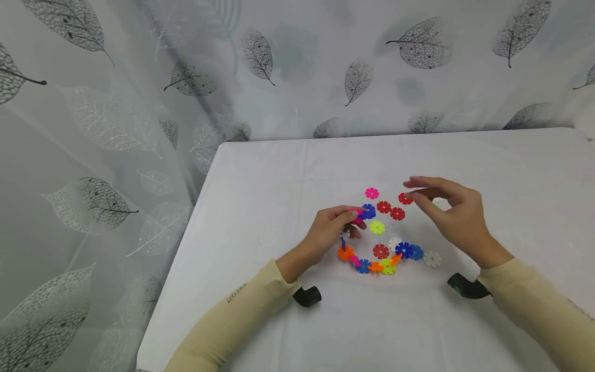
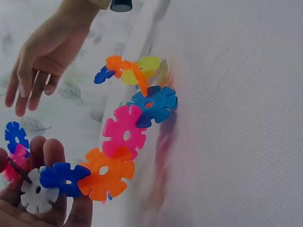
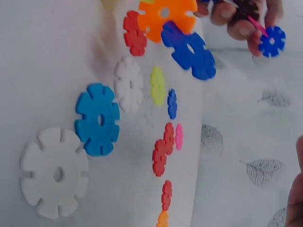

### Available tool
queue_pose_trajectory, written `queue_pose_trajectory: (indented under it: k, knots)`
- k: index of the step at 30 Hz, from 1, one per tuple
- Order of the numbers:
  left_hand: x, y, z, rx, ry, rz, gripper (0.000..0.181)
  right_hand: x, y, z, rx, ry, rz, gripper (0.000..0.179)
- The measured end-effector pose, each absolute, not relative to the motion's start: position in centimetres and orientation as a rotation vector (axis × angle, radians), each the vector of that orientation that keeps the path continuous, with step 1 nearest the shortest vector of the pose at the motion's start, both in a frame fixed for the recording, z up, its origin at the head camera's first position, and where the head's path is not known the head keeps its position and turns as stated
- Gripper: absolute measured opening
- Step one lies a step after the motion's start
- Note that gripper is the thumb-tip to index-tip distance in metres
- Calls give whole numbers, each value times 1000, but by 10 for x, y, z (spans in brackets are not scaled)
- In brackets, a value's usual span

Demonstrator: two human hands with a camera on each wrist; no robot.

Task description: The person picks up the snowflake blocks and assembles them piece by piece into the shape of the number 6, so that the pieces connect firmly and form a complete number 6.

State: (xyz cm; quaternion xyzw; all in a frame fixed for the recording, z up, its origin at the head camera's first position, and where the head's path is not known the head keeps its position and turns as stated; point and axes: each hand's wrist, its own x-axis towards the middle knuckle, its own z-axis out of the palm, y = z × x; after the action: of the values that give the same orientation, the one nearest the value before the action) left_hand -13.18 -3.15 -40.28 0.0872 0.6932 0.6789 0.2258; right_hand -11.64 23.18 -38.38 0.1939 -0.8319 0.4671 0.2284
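My left hand (image 1: 334,225) pinches the pink snowflake disc (image 1: 357,213) near one end of a chain of interlocked plastic discs. A blue disc (image 2: 16,137) is slotted to that pink one and sticks out past the fingertips. From the hand, the chain curves down through a white disc (image 2: 40,193), a blue one, an orange disc (image 2: 106,174), and several more in pink, blue, orange and yellow. Its far end is a dark blue disc (image 1: 404,250). My right hand (image 1: 453,209) is raised with thumb and fingers apart, holding nothing, its thumb tip overlapping a red disc (image 1: 404,198) in the head view.
Loose discs lie around the chain on the white table (image 1: 260,196): red discs (image 1: 384,207), a yellow disc (image 1: 377,227), a pink disc (image 1: 372,193), a lighter blue disc (image 3: 98,119) and white discs (image 3: 54,172). A leaf-patterned curtain (image 1: 297,67) hangs behind and at the left.
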Motion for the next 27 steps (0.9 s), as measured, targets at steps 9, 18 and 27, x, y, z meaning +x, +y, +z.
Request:
queue_pose_trajectory:
  k: [9, 18, 27]
  knots:
    - [-133, -33, -401, 213, 1878, 1905, 28, -132, 255, -382, 62, -2169, 1488, 39]
    - [-132, -35, -403, 218, 1814, 1958, 29, -141, 281, -399, -329, -2367, 1527, 43]
    - [-132, -35, -403, 206, 1848, 1987, 29, -140, 306, -416, -387, -2974, 1366, 67]
